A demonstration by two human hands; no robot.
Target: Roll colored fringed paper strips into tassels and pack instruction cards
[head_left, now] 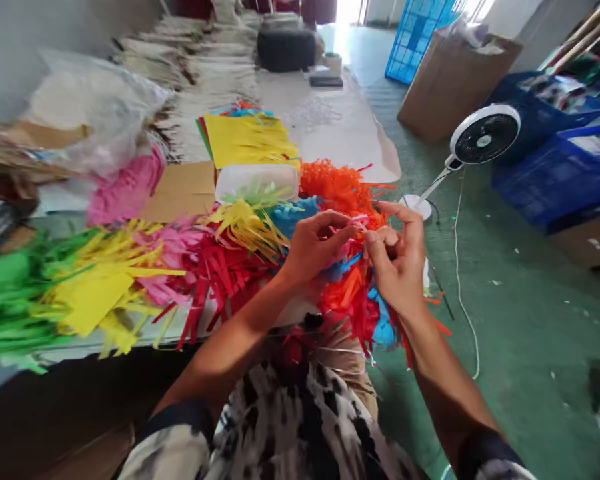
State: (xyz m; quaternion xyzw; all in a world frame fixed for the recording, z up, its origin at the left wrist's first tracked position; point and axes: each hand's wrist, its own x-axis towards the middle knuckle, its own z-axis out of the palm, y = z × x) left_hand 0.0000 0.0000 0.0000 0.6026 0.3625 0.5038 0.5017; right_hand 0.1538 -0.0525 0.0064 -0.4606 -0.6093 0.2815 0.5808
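We see the left hand (314, 248) and right hand (396, 261) pinching a thin pink paper strip (359, 221), atop a bunch of fringed red, orange and blue tissue paper (353, 300) at twelve o'clock; green and yellow fringed paper (90, 287) lies at nine o'clock.

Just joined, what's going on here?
A person's left hand and right hand are pinching at the top of a bunch of fringed paper in orange, red and blue, close to a table edge. More fringed paper in green, yellow, pink and red lies spread along the table, with a clear plastic tub and yellow fringed sheets beyond. A white fan stands on the green floor to the right.
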